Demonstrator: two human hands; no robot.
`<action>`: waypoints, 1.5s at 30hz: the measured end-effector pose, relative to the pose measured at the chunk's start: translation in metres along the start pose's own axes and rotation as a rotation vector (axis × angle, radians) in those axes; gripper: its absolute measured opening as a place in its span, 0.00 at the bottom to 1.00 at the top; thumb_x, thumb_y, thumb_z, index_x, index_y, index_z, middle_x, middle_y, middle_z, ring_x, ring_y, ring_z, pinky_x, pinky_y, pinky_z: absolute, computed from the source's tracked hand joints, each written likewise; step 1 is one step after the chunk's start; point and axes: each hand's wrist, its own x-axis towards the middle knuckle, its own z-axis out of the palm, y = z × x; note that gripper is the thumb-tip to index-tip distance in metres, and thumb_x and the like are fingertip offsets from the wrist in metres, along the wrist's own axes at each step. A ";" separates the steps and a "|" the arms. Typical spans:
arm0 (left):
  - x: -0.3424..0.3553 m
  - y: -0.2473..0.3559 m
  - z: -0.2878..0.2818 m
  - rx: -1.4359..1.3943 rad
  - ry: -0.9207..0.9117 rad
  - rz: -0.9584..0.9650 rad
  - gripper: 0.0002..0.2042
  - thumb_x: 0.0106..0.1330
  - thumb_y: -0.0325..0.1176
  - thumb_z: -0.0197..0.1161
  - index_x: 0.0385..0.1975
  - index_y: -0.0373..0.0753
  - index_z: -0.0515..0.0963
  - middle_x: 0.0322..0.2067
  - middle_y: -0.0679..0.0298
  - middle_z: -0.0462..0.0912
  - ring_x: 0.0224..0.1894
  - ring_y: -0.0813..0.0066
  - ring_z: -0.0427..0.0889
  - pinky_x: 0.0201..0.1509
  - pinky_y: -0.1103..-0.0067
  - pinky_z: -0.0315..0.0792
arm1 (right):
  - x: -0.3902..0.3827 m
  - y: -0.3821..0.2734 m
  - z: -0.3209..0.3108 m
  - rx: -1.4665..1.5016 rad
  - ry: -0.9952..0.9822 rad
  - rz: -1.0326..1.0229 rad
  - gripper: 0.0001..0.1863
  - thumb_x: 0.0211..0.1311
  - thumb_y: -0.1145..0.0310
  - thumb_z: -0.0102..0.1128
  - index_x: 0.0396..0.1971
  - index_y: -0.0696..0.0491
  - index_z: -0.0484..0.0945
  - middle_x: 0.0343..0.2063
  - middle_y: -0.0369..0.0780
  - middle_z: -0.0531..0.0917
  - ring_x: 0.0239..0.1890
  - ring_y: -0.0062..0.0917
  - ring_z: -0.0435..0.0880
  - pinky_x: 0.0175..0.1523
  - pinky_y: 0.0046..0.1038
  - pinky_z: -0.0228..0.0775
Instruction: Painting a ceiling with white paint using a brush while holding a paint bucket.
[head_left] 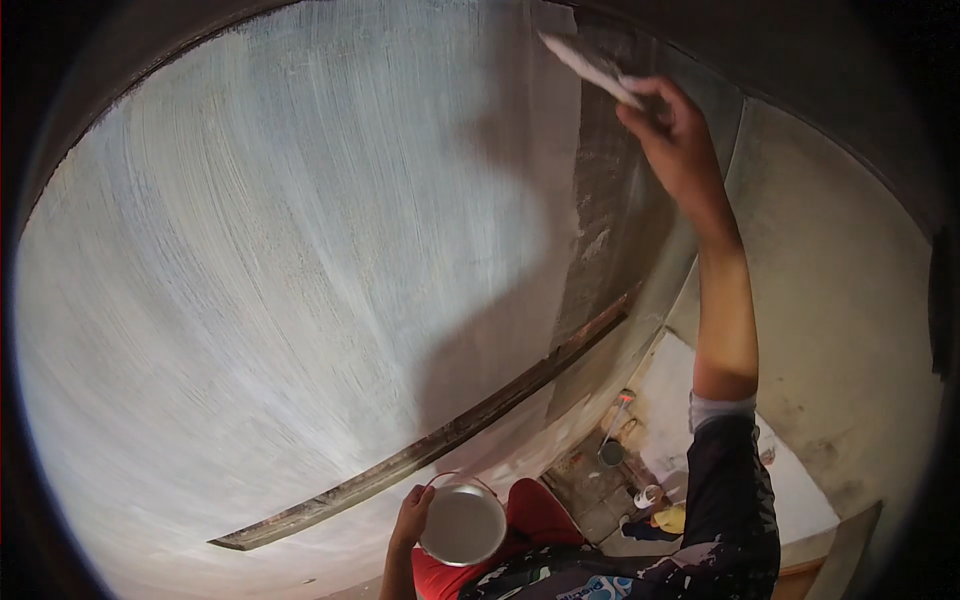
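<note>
My right hand [665, 130] is raised at the upper right, closed on a wide brush [585, 62] with a pale, paint-coated head, held at or close to the wall. The wall [300, 200] has streaky pale grey-white paint, with a dark unpainted strip at its right edge and my shadow across it. My left hand [412, 510], low at the centre, grips the wire handle at the rim of a round metal pail [463, 522] holding pale liquid.
A long dark wooden strip [420, 450] runs along the lower wall. An adjoining beige wall [830, 250] stands at the right. Below lie a tiled floor [590, 505], a white board [800, 480], a small dark bucket [610, 452], a white container [648, 496] and a yellow item [670, 520].
</note>
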 end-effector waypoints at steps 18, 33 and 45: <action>0.006 -0.004 0.001 -0.050 -0.021 -0.070 0.18 0.72 0.46 0.53 0.36 0.34 0.75 0.27 0.67 0.74 0.32 0.78 0.71 0.38 0.77 0.68 | -0.226 0.176 0.096 -0.110 -0.161 0.095 0.07 0.64 0.71 0.60 0.36 0.53 0.71 0.20 0.40 0.75 0.22 0.21 0.73 0.29 0.28 0.66; -0.002 0.009 0.000 0.005 -0.041 -0.060 0.18 0.74 0.46 0.50 0.38 0.36 0.75 0.31 0.67 0.77 0.36 0.79 0.72 0.43 0.79 0.69 | -0.105 0.123 0.021 0.074 0.088 -0.046 0.08 0.63 0.74 0.62 0.41 0.56 0.75 0.30 0.36 0.79 0.35 0.18 0.76 0.41 0.24 0.68; 0.002 0.009 0.003 -0.013 -0.029 -0.044 0.18 0.73 0.46 0.52 0.36 0.34 0.75 0.28 0.67 0.74 0.34 0.79 0.70 0.40 0.79 0.67 | -0.229 0.233 0.077 -0.085 -0.114 0.100 0.11 0.63 0.69 0.61 0.43 0.56 0.74 0.30 0.41 0.80 0.31 0.30 0.79 0.39 0.28 0.71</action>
